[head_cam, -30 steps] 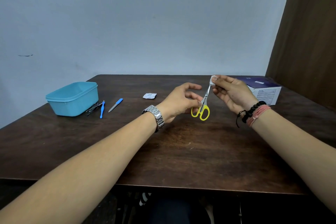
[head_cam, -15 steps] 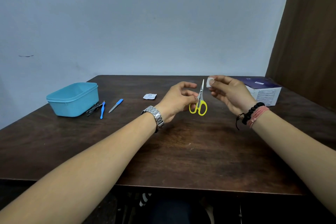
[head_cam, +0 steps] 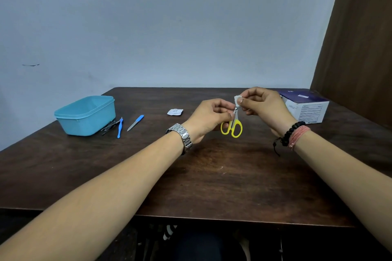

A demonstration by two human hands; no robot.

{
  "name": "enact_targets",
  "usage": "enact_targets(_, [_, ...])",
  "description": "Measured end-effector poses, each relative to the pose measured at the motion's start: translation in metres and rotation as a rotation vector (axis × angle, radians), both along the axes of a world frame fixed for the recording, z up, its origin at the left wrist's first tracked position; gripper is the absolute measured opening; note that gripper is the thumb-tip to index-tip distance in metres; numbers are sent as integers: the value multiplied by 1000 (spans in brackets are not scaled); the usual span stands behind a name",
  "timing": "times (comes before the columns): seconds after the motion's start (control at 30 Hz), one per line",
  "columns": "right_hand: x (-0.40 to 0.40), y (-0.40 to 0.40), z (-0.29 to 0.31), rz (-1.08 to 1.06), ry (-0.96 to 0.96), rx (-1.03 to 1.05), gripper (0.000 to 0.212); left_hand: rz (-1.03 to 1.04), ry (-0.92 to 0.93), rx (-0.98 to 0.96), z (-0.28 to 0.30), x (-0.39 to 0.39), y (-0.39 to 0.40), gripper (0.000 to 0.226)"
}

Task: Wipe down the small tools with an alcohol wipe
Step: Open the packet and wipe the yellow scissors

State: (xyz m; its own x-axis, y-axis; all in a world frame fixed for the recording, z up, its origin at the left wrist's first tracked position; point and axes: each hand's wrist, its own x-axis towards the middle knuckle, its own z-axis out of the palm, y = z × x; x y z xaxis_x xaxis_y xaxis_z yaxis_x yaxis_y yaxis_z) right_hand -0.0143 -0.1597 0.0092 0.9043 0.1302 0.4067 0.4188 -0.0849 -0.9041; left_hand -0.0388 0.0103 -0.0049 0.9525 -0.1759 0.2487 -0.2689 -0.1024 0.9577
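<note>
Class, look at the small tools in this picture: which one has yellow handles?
The scissors, held up between both hands; the tools lying beside the blue container have blue handles or are bare metal.

The scene is seen from one head-worn wide-angle camera, aimed forward and down across the table (head_cam: 212, 186) toward the wall (head_cam: 169, 27).

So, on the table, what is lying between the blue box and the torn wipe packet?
In the head view, small tools: nail clippers, a blue-handled cuticle tool and a blue-handled nail file, beside the blue box, left of the packet.
</note>
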Motion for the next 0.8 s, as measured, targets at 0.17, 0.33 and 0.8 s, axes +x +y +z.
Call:
enact_targets(0.17, [3, 2, -2, -42, -19, 14, 8, -8, 27, 15, 1, -1, 1, 16])
enact_targets(0.33, [0, 2, -2, 10, -51, -68, 6, -5, 29, -7, 0, -1, 2, 17])
enact_targets(0.8, [-9, 6, -2, 3, -379, -486, 9, 90, 41, -203, 4, 0, 8, 23])
